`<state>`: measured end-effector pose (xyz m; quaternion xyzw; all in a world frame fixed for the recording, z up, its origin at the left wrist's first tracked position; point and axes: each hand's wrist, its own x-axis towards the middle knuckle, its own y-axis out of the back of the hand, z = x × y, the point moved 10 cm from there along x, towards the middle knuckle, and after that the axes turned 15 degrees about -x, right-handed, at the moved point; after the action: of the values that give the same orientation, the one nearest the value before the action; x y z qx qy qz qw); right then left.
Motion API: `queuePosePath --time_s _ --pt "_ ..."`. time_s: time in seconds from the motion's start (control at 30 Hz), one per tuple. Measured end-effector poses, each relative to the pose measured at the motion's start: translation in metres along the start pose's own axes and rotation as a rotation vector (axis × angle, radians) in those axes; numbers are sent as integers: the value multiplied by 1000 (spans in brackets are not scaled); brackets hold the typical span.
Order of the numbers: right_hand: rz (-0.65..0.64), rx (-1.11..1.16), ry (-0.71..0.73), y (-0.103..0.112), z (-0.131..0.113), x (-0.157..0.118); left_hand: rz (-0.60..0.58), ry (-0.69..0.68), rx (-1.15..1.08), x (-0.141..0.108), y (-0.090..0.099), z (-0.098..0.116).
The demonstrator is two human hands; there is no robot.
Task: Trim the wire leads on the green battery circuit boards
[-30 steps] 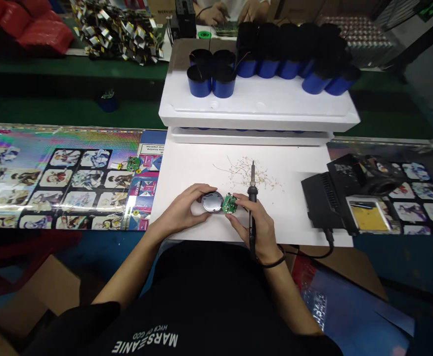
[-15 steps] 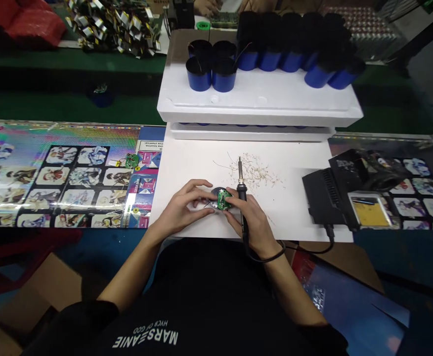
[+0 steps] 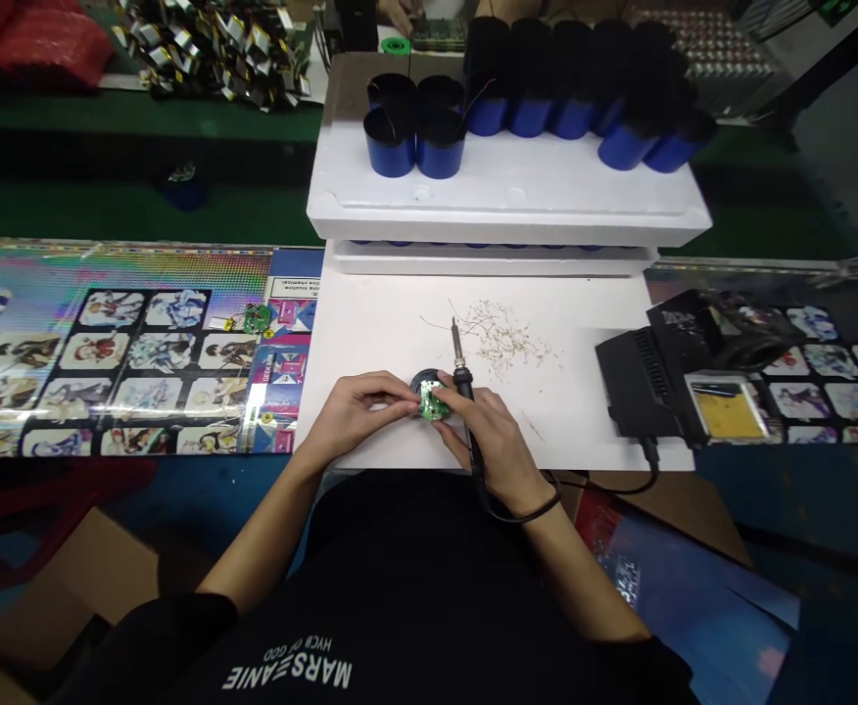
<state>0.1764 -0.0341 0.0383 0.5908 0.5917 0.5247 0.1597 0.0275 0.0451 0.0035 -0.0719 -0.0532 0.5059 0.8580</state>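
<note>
**Matt, glossy and rough finishes**

A matt black plastic handle and dull metal tip are shown on the soldering iron [image 3: 462, 387] in the right grip [image 3: 492, 441]. A glossy green circuit board [image 3: 433, 401] lies on a smooth dark round disc [image 3: 423, 381] beside the left grip [image 3: 362, 406]. Beyond both grips, a matt white paper sheet [image 3: 576, 333] is laid, and rough white expanded polystyrene [image 3: 502, 191] carries glossy blue sleeved cylinders [image 3: 530, 117]. Left of the left grip, glossy printed foil [image 3: 142, 323] is spread.
</note>
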Motion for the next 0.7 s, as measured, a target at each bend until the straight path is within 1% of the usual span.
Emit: queuePosePath --time_s 0.07,0.13,0.2,0.27,0.4,0.47,0.57,0.7 --pt "11 0 -9 -1 0 0 3 82 -125 -3 -2 -9" --pt "44 -2 -10 1 -1 0 27 149 -204 -7 -2 -16" --pt "70 -2 -10 4 -1 0 35 197 -257 -11 -3 -22" --pt "85 4 -3 6 -2 1 16 217 -294 -14 -7 -24" --pt "145 14 -6 12 -2 0 -7 184 -343 -17 -17 -24" --pt "150 47 0 12 -3 0 22 140 -344 -16 -17 -21" --pt "119 87 34 7 -8 -1 79 94 -312 -15 -13 -18" --pt "134 22 40 5 -5 -1 112 135 -235 -13 -11 -22"
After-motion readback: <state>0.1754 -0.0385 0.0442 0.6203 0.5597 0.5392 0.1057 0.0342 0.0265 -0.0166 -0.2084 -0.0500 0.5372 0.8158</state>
